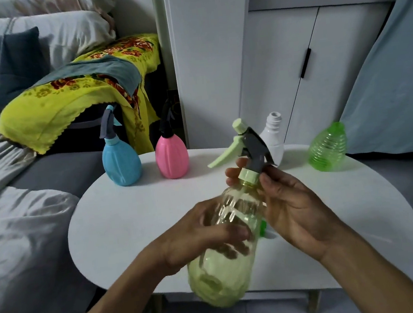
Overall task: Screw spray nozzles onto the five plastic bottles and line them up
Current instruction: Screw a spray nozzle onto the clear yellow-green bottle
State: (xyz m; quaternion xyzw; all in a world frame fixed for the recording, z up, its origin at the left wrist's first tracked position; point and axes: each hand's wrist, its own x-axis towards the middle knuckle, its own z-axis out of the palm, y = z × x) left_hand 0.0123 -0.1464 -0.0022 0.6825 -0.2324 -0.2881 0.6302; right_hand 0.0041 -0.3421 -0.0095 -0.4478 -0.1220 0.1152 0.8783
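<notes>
I hold a clear yellow-green bottle (223,270) tilted above the white oval table (119,217). My left hand (199,237) grips its body. My right hand (285,204) pinches the pale green collar of a grey and pale green spray nozzle (247,149) sitting on the bottle's neck. A blue bottle (121,163) and a pink bottle (172,157), each with a nozzle on, stand at the table's far edge. A white bottle (274,138) and a green ribbed bottle (328,149) stand at the far right with open necks.
A small green part (263,227) peeks out on the table behind the held bottle. A grey sofa with a yellow floral cloth (74,94) lies to the left. White cabinet doors (293,69) stand behind the table.
</notes>
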